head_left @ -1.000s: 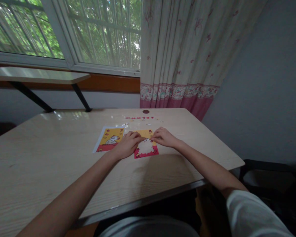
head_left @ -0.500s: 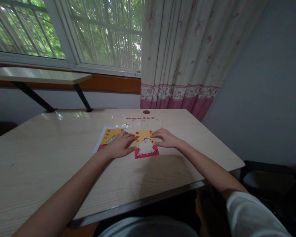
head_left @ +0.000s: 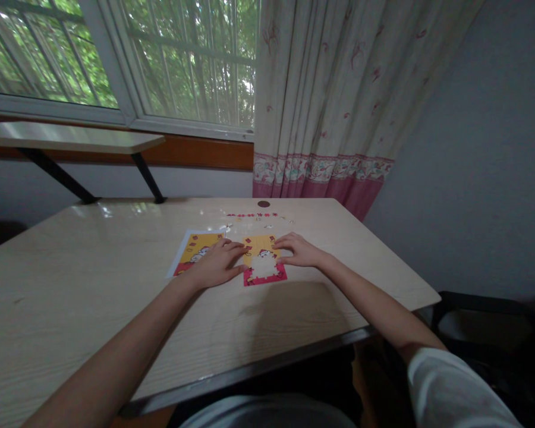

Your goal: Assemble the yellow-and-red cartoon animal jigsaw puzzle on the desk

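A yellow and red jigsaw puzzle lies flat on the table, with a gap in its lower middle where the tabletop shows through. A small white character in a red hat sits above the gap. My left hand rests at the puzzle's left edge, its fingers apart and its fingertips touching the border. At the opposite edge, my right hand touches the right border, fingers spread. Partly under my left hand and forearm is a printed reference picture with a white margin and matching colours.
Beyond the puzzle, a row of loose red puzzle pieces and several paler pieces lie on the wooden table. A raised shelf stands at the back left. A curtain hangs behind the table, and a dark chair is at the right.
Both hands stay at the puzzle's edges with almost no movement. The whole view has shifted very slightly.
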